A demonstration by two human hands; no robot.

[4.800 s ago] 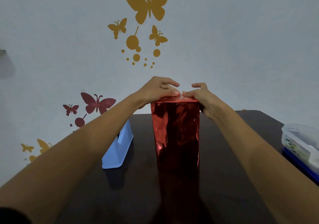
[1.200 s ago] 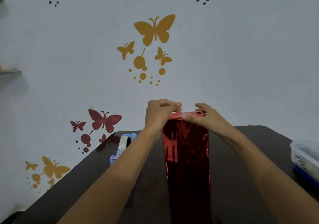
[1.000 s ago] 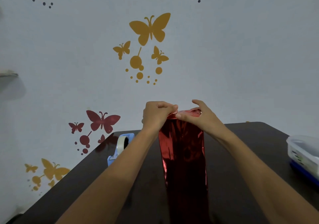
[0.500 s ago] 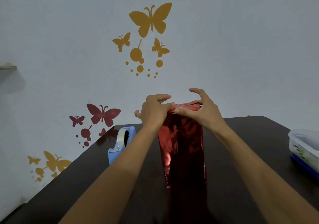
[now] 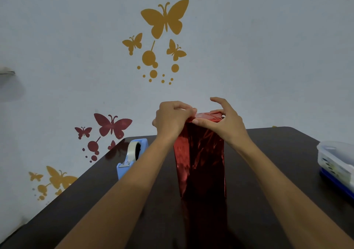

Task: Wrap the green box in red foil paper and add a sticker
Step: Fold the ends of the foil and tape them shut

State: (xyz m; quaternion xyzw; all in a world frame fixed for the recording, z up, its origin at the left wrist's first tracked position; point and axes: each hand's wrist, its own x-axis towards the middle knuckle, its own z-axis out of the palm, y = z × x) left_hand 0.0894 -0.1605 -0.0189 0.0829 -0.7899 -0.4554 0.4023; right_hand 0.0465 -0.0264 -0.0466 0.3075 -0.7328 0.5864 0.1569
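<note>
The box stands upright in the middle of the dark table, fully covered in shiny red foil paper (image 5: 200,158); no green shows. My left hand (image 5: 171,121) has its fingers curled over the top left corner, pinching the foil fold there. My right hand (image 5: 223,121) rests on the top right, its thumb pressing the front top edge while the forefinger is raised off the box. A piece of clear tape seems to lie on the top fold between the hands. No sticker is in view.
A blue tape dispenser (image 5: 132,155) with a clear roll stands left of the box near the table's (image 5: 277,152) far left corner. A clear plastic container (image 5: 337,159) on a blue base sits at the right edge. The wall with butterfly decals is just behind.
Both hands stayed on the box top, working the foil fold. My right forefinger has lifted, and my left fingers have curled tighter over the corner. The view shifted slightly.
</note>
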